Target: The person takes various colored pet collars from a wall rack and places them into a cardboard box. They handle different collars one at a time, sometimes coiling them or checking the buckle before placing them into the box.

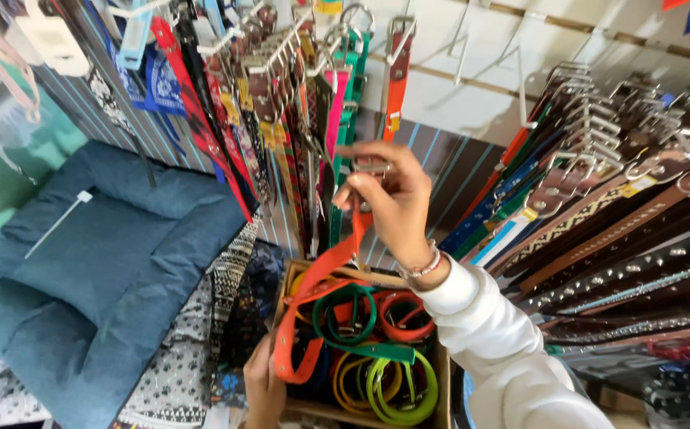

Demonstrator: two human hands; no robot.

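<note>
My right hand (pixel 386 197) is raised in front of a wall rack and pinches the buckle end of an orange collar (pixel 313 294). The collar hangs down in a loop into a cardboard box (pixel 442 373). The box holds several coiled collars in orange, green and yellow. My left hand (pixel 263 389) rests on the box's left edge at the bottom of the view. Above my right hand, several collars (pixel 337 119) in orange, green, pink and red hang from metal hooks.
A blue padded pet bed (pixel 98 262) leans at the left. More collars, brown, black and studded, hang in rows on hooks at the right (pixel 623 230). Patterned fabric items (pixel 226 302) stand between the bed and the box.
</note>
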